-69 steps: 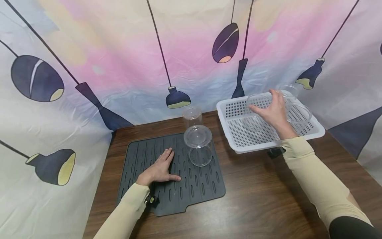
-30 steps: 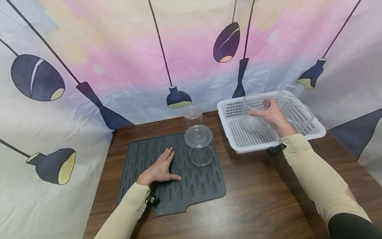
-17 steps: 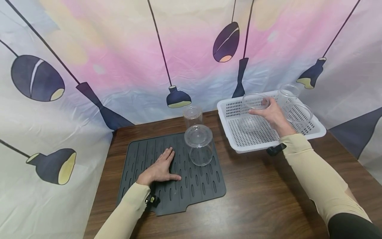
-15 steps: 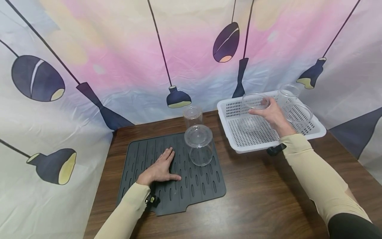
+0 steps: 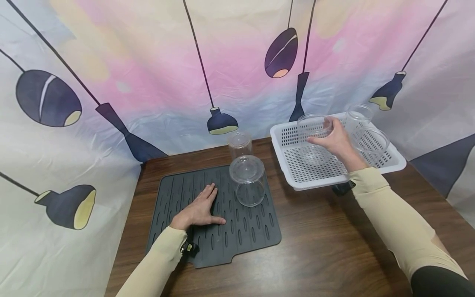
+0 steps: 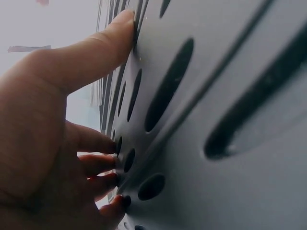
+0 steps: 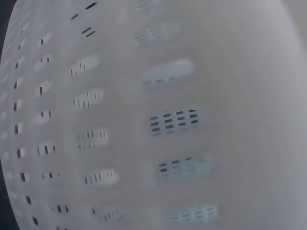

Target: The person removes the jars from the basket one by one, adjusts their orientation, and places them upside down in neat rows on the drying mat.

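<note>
Basket: its pale wall, seen blurred and at close range, fills nearly the whole right wrist view and is pierced by slots in several lines, small near one curved edge and longer away from it. Through many slots a second perforated surface shows as short dark bars; whether side or floor cannot be determined. A dark strip borders the curved edge, and the opposite part is plain.

Head view bright, soft sheen on table; right wrist view hazy, basket blurred; left wrist view partly overexposed.
</note>
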`<state>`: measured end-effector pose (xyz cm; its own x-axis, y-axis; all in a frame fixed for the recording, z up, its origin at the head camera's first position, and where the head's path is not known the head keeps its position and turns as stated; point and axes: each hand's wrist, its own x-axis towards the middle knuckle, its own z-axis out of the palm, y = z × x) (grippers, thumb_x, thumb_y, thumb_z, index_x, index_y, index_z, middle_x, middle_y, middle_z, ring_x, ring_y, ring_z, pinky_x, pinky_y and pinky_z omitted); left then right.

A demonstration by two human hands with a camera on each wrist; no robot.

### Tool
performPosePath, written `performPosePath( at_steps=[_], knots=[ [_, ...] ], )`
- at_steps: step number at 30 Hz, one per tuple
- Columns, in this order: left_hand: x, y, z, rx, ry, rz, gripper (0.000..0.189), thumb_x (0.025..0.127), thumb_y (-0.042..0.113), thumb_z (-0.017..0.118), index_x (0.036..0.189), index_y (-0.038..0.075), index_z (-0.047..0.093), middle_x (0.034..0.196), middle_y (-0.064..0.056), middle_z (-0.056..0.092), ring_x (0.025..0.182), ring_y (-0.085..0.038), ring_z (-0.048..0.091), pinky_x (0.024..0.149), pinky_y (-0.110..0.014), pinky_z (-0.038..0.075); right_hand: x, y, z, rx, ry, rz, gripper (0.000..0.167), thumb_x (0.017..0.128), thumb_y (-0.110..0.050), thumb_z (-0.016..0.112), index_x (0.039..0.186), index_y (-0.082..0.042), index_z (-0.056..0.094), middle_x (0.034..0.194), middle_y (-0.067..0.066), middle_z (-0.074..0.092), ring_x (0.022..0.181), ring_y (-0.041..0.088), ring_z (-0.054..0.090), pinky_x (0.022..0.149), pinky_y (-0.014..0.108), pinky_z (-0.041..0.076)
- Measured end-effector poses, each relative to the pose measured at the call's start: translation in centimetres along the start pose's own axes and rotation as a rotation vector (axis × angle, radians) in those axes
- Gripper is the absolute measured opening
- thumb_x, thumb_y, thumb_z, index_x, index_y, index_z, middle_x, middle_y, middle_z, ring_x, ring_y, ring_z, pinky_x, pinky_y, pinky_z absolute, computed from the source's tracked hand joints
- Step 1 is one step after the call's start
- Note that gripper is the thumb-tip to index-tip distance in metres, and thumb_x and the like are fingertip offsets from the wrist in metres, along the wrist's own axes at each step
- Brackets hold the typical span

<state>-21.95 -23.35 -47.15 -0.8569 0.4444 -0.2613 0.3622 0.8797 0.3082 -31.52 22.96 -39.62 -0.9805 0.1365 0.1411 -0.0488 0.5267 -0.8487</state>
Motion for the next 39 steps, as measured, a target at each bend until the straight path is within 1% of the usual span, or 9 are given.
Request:
performPosePath(
  at_steps=[3,7,10,20,28,31,33,36,39],
  knots=[
    [0.0,0.1,-0.1,0.000,-0.002,-0.006,0.118,0.072,0.063,0.076,0.155,0.000,0.019,0.164,-0.016,0.005,0.151,-0.035,0.006,0.119,-0.052,0.019,-0.2,-0.4,-0.1,-0.023,0.004,-0.037,0.104,0.071,-0.039,0.087,0.149,-0.002,0.029,0.141,0.022,0.043,0.125,0.037,0.042,0.105,0.053,0.036],
    [0.1,0.2,-0.1,0.003,-0.004,-0.015,0.118,0.072,0.063,0.077,0.155,0.000,0.020,0.164,-0.016,0.005,0.151,-0.035,0.006,0.119,-0.052,0.020,-0.2,-0.7,0.0,-0.080,0.025,-0.090,0.099,0.069,-0.038,0.088,0.144,0.000,0.035,0.132,0.021,0.046,0.117,0.035,0.045,0.100,0.052,0.038],
    [0.1,0.1,-0.1,-0.001,0.002,-0.014,0.118,0.072,0.062,0.077,0.154,-0.001,0.020,0.164,-0.016,0.006,0.151,-0.035,0.007,0.119,-0.053,0.020,-0.3,-0.9,0.0,-0.107,0.035,-0.111,0.098,0.068,-0.038,0.088,0.142,0.001,0.037,0.129,0.021,0.047,0.115,0.035,0.046,0.098,0.051,0.039],
    [0.1,0.0,0.0,-0.016,0.009,-0.017,0.118,0.072,0.061,0.077,0.155,0.000,0.019,0.164,-0.016,0.005,0.151,-0.034,0.006,0.117,-0.053,0.023,-0.8,-1.5,-0.4,-0.137,0.038,-0.115,0.103,0.067,-0.042,0.088,0.145,-0.002,0.035,0.131,0.021,0.045,0.118,0.036,0.044,0.103,0.055,0.038],
    [-0.1,0.2,-0.4,-0.014,0.038,-0.007,0.113,0.075,0.061,0.076,0.153,-0.002,0.024,0.163,-0.019,0.011,0.150,-0.035,0.010,0.120,-0.052,0.016,-1.0,-2.3,-0.6,-0.145,0.040,-0.150,0.101,0.066,-0.040,0.089,0.144,-0.002,0.036,0.129,0.020,0.045,0.116,0.035,0.044,0.102,0.054,0.039],
    [-0.2,0.1,-0.7,-0.009,0.055,-0.002,0.111,0.076,0.060,0.075,0.153,-0.002,0.024,0.162,-0.019,0.012,0.150,-0.035,0.010,0.120,-0.053,0.016,-1.1,-2.5,-0.7,-0.148,0.040,-0.165,0.101,0.065,-0.040,0.090,0.143,-0.002,0.037,0.129,0.020,0.045,0.115,0.034,0.044,0.101,0.054,0.039],
    [-0.3,0.1,-1.1,-0.005,0.078,0.012,0.110,0.077,0.060,0.075,0.152,-0.003,0.025,0.162,-0.020,0.013,0.150,-0.037,0.010,0.119,-0.054,0.016,-1.3,-2.8,-0.7,-0.149,0.039,-0.175,0.101,0.065,-0.040,0.090,0.143,-0.002,0.037,0.128,0.019,0.045,0.115,0.034,0.044,0.101,0.054,0.038],
    [-0.7,0.2,-2.1,-0.008,0.115,0.021,0.111,0.076,0.059,0.076,0.152,-0.004,0.025,0.162,-0.021,0.014,0.150,-0.037,0.011,0.119,-0.055,0.016,-1.5,-3.2,-0.8,-0.147,0.042,-0.194,0.100,0.065,-0.039,0.090,0.142,-0.002,0.039,0.127,0.019,0.045,0.114,0.034,0.043,0.101,0.054,0.038],
    [-1.3,0.7,-3.3,-0.030,0.149,0.021,0.112,0.076,0.055,0.078,0.152,-0.005,0.023,0.162,-0.021,0.012,0.150,-0.038,0.010,0.119,-0.056,0.016,-1.7,-3.6,-0.7,-0.148,0.046,-0.217,0.096,0.065,-0.037,0.090,0.139,-0.002,0.040,0.123,0.019,0.045,0.111,0.033,0.043,0.098,0.053,0.039]
  ],
)
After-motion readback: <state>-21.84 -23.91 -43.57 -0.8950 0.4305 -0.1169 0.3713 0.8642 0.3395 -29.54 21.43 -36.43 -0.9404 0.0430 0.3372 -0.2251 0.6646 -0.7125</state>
